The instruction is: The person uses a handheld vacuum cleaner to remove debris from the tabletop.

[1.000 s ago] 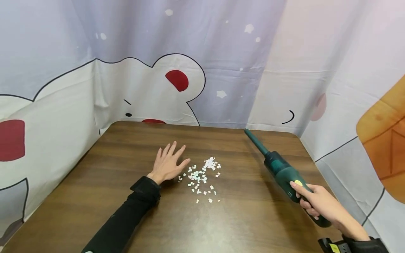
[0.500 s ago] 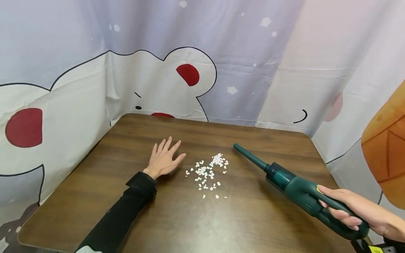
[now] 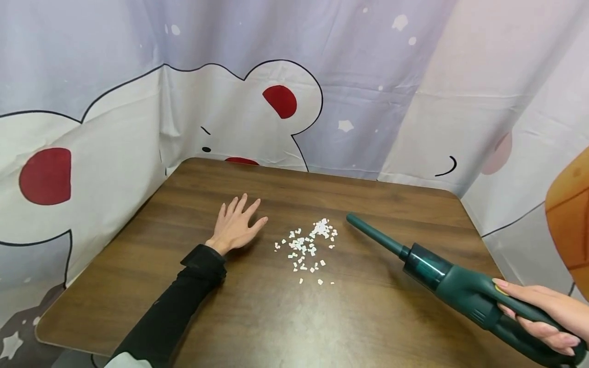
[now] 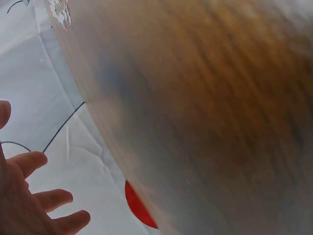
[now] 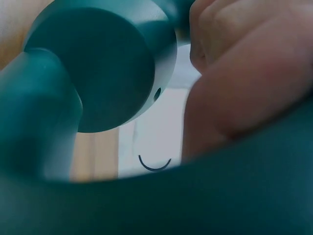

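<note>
My right hand (image 3: pixel 545 314) grips the looped handle of a dark green handheld vacuum cleaner (image 3: pixel 474 296), thumb by its yellow button. Its long thin nozzle (image 3: pixel 375 235) points up and left, the tip just right of a scatter of small white paper scraps (image 3: pixel 300 246). In the right wrist view the vacuum's green body (image 5: pixel 98 68) fills much of the picture, with curled fingers (image 5: pixel 249 73) beside it. Left of the scraps, my left hand (image 3: pixel 235 225) is spread over the table with nothing in it. Its fingers (image 4: pixel 54 198) also show in the left wrist view.
The brown wooden table (image 3: pixel 257 317) has rounded corners. Behind it and along both sides hangs a printed curtain (image 3: pixel 359 102) with cartoon bears. The scraps lie densest at their far end and thin out toward the near side.
The vacuum's nozzle tip has come down and toward the scraps from the far edge of the table. My left hand keeps its spread pose while the head view shifts slightly.
</note>
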Motion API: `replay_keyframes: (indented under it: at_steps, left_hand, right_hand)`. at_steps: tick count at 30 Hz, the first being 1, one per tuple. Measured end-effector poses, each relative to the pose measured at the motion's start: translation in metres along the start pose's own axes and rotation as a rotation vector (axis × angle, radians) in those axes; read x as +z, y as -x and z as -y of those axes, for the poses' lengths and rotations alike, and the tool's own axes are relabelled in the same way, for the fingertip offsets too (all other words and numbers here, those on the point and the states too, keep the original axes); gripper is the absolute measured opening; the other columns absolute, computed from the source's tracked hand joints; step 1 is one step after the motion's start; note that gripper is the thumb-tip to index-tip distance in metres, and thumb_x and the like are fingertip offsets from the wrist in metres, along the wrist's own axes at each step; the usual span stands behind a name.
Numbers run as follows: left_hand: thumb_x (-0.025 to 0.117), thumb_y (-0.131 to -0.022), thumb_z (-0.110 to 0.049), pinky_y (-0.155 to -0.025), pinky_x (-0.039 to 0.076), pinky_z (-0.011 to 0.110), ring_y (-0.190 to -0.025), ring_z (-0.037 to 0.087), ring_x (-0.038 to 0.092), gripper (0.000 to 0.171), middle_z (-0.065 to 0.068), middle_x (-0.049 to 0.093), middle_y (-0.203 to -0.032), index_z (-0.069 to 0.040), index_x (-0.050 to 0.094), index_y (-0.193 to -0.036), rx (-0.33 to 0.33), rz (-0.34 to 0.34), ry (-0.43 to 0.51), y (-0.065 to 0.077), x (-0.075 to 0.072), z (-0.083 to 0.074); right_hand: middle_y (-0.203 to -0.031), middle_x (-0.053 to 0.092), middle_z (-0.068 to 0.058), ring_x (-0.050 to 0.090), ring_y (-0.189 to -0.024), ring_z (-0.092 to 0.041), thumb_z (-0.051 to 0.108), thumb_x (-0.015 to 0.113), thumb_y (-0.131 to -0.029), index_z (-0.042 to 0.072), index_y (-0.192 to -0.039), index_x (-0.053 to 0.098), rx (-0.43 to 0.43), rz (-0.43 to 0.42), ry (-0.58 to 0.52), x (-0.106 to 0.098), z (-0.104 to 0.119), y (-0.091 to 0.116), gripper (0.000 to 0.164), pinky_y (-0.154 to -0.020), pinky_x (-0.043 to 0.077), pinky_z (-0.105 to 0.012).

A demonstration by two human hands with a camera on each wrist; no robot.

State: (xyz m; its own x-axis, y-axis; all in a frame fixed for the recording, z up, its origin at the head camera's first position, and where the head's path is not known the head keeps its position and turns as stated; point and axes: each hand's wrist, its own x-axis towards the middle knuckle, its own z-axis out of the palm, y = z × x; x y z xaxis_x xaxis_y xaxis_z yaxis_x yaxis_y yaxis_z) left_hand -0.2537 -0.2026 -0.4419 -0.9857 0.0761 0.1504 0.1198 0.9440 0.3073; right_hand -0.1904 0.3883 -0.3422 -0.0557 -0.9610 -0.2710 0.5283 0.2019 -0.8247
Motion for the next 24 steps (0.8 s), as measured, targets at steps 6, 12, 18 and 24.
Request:
replay_keyframes:
  at_steps: [6, 12, 18, 24]
  left_hand:
    - [0.041, -0.102, -0.063, -0.119, 0.005, 0.066, -0.153, 0.043, 0.014, 0.073, 0.020, 0.019, -0.167, -0.019, 0.036, -0.160, -0.004, 0.000, 0.013, 0.001, 0.000, 0.004]
    - [0.041, -0.102, -0.062, -0.119, 0.004, 0.065, -0.153, 0.042, 0.012, 0.072, 0.020, 0.017, -0.167, -0.021, 0.033, -0.161, -0.011, -0.004, 0.014, 0.003, -0.002, 0.007]
    - [0.042, -0.102, -0.062, -0.119, 0.006, 0.066, -0.153, 0.042, 0.014, 0.072, 0.020, 0.020, -0.166, -0.020, 0.036, -0.160, -0.003, -0.017, 0.016, 0.005, -0.002, 0.006]
    - [0.041, -0.102, -0.062, -0.119, 0.004, 0.066, -0.153, 0.043, 0.014, 0.072, 0.021, 0.020, -0.166, -0.019, 0.035, -0.160, -0.005, -0.016, 0.024, 0.004, 0.000, 0.005]
  right_hand:
    - [-0.063, 0.049, 0.003, 0.034, -0.040, -0.003, 0.042, 0.013, -0.113, -0.026, -0.101, 0.021, 0.142, -0.569, 0.036, 0.010, -0.017, 0.029, 0.070, -0.038, 0.001, -0.039]
    - [-0.064, 0.052, 0.002, 0.036, -0.040, -0.003, 0.044, 0.017, -0.113, -0.027, -0.102, 0.024, 0.150, -0.569, 0.039, 0.010, -0.018, 0.030, 0.072, -0.038, 0.001, -0.039]
    - [-0.070, 0.053, 0.001, 0.035, -0.044, -0.006, 0.046, 0.018, -0.112, -0.025, -0.105, 0.023, 0.107, -0.464, 0.008, 0.009, -0.016, 0.027, 0.071, -0.038, 0.004, -0.042]
    - [-0.073, 0.054, 0.000, 0.036, -0.046, -0.008, 0.048, 0.024, -0.111, -0.022, -0.102, 0.036, 0.089, -0.399, -0.048, 0.007, -0.016, 0.025, 0.071, -0.041, 0.007, -0.041]
